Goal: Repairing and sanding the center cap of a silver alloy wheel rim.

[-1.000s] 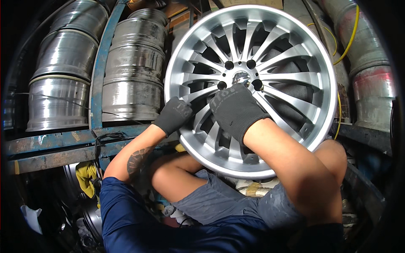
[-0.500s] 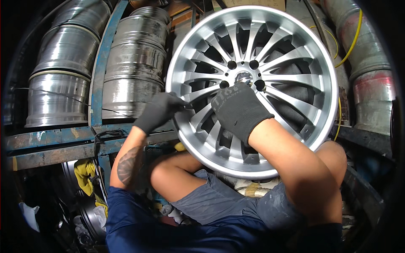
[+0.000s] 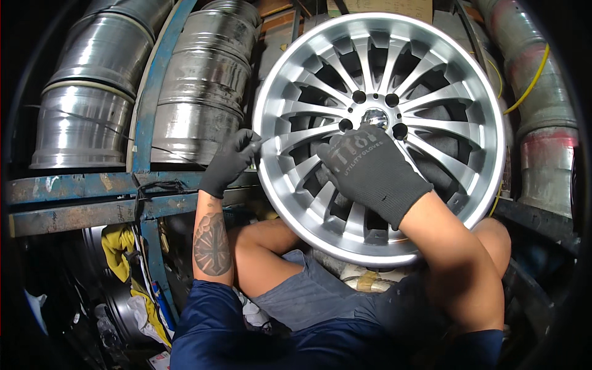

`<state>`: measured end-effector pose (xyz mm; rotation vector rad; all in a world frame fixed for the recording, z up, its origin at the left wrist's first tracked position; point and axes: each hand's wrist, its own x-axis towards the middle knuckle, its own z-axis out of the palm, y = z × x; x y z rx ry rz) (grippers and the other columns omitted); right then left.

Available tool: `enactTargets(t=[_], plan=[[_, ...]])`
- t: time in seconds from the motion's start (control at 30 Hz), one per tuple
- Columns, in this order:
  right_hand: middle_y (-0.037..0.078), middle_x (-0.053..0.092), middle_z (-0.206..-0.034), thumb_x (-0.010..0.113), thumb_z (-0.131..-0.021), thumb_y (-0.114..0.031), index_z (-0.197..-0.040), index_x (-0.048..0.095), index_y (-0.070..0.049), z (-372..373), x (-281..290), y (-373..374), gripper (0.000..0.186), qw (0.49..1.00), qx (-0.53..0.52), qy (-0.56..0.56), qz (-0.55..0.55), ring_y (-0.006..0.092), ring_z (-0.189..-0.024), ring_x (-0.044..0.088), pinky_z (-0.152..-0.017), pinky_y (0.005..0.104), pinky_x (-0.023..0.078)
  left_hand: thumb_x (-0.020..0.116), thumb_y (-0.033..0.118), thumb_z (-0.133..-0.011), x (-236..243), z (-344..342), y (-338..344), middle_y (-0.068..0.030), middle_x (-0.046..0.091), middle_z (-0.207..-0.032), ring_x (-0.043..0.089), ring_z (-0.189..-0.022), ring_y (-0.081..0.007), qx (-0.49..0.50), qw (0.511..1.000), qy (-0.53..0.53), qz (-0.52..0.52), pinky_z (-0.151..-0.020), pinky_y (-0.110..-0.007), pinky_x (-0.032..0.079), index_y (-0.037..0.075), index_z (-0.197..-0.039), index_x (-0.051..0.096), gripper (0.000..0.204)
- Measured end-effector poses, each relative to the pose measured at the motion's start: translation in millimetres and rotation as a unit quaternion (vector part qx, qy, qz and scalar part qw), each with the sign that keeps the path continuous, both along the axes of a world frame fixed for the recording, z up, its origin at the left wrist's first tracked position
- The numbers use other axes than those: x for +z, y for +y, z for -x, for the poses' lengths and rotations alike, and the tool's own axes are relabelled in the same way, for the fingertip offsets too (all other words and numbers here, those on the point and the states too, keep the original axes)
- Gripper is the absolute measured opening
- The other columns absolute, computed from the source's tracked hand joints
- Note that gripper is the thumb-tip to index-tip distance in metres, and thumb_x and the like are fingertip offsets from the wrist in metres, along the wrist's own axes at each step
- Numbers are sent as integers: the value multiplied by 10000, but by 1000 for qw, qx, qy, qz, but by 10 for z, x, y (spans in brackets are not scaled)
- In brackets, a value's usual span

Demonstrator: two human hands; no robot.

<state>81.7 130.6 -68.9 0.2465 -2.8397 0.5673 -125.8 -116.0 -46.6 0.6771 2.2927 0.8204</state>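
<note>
A large silver multi-spoke alloy wheel rim (image 3: pixel 491 185) stands tilted in front of me, its lower edge between my knees. My right hand (image 3: pixel 377 169), in a dark grey glove, lies over the lower-left spokes just below the shiny hub centre (image 3: pixel 374 118). Its fingers are curled under, and whatever they hold is hidden. At the wheel's left edge is my left hand (image 3: pixel 231 161), gloved alike, with its fingers bent together near the outer lip. Whether it grips the lip or some small thing cannot be made out.
Stacked bare-metal wheel barrels (image 3: pixel 83 126) fill the left, behind a worn blue steel frame (image 3: pixel 74 192). More barrels (image 3: pixel 546 160) stand at the right, by a yellow hose (image 3: pixel 531 86). A yellow cloth (image 3: pixel 116 251) hangs at lower left.
My left hand has drawn back from over the rim's face to its outer edge. My right hand stays below the hub, turned slightly. The whole view has shifted, so the wheel appears farther right.
</note>
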Motion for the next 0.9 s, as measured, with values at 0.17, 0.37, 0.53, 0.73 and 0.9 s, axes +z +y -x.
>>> enactTargets(t=[0.17, 0.37, 0.53, 0.73, 0.9], plan=[[104, 706, -959, 598, -911, -273, -1103, 664, -119, -23, 85, 72, 255, 999, -2, -47, -3, 272, -879, 696, -802, 431, 518, 601, 193, -1021, 86, -164, 186, -6, 625, -828, 560, -718, -53, -25, 999, -41, -3, -641, -224, 466, 23, -1000, 575, 173], [181, 696, -1070, 579, -937, -312, -1256, 618, -87, 23, 250, 31, 392, 975, 1, -89, 202, 348, -993, 680, -921, 453, 510, 622, 263, -1017, 361, -668, 501, -7, 615, -844, 541, -726, -42, -6, 973, -198, -121, -639, -192, 440, 44, -1000, 571, 226], [216, 697, -1008, 623, -895, -279, -1224, 633, -77, -42, 358, -12, 387, 959, -32, -111, 259, 381, -957, 679, -849, 480, 539, 674, 285, -979, 345, -865, 577, -22, 623, -889, 597, -762, -79, -29, 968, -187, -167, -625, -202, 472, 37, -1027, 553, 280], [178, 708, -979, 631, -872, -233, -1074, 728, -118, -263, 316, 8, 252, 962, -78, -93, 246, 369, -933, 673, -849, 480, 532, 741, 194, -928, 464, -1027, 729, 11, 583, -924, 572, -817, -55, -61, 969, -200, -129, -702, -219, 481, 23, -1029, 607, 239], [151, 715, -958, 656, -880, -249, -1002, 769, -144, -390, 229, 153, 196, 949, -86, -128, 276, 374, -889, 675, -848, 477, 526, 773, 155, -882, 404, -1076, 839, 15, 616, -903, 561, -823, -48, -170, 978, -36, -116, -703, -232, 480, 19, -1014, 673, 214]])
